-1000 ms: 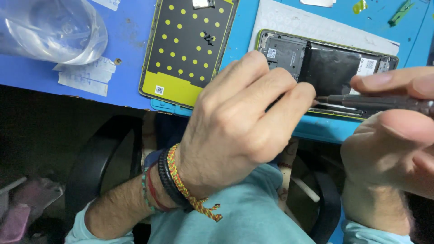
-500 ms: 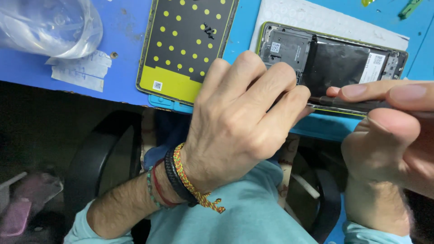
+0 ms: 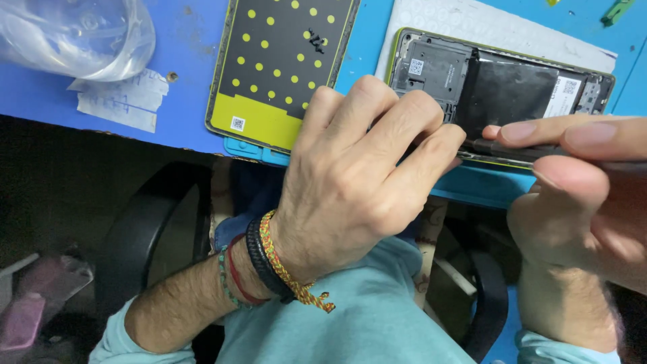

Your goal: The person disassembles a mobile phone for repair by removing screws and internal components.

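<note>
An opened phone (image 3: 512, 94) with a black battery and a green frame lies on a white sheet at the blue table's near edge. My left hand (image 3: 357, 182), with braided wristbands, presses its fingertips on the phone's near left edge. Held in my right hand (image 3: 579, 195) is a thin dark tool (image 3: 519, 149), its tip at the phone's near edge beside my left fingertips. The phone's removed back cover (image 3: 283, 67), black with yellow dots, lies to the left.
A clear plastic container (image 3: 74, 34) and a scrap of white paper (image 3: 121, 101) sit at the far left of the blue table (image 3: 182, 81). A black chair (image 3: 141, 236) stands below the table edge. A green item (image 3: 617, 12) lies at the top right.
The view has shifted slightly, so everything sits a little higher in frame. My right hand's tool has slid left along the phone's near edge toward my left fingertips.
</note>
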